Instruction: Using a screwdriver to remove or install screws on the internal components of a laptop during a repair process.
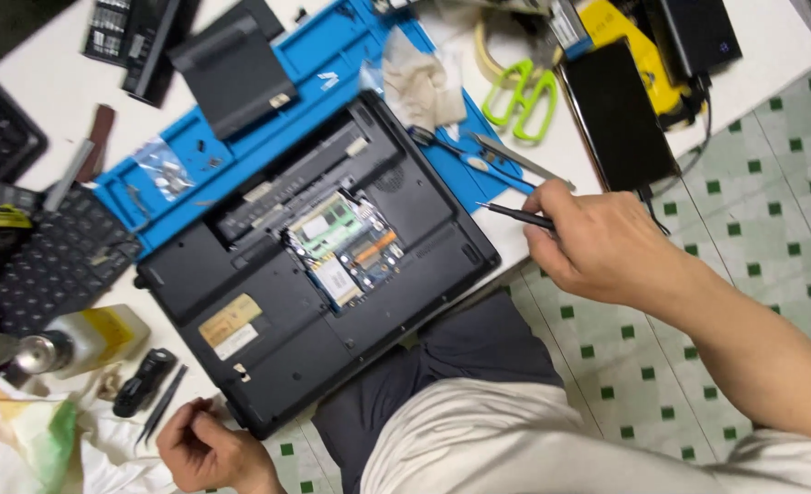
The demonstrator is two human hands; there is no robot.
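The laptop (314, 274) lay opened underneath, boards bare, while the right hand (598, 242) pinched a thin tool (515, 215) and the left hand (209, 448) was curled, holding nothing I could see.

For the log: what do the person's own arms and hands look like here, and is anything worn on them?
Both hands are bare: no gloves, rings, watch or wristband show on the right hand or the left hand. The right forearm is uncovered along its whole visible length, with no sleeve in view. Only the wrist of the left arm shows, also uncovered. No tattoos or markings can be made out.
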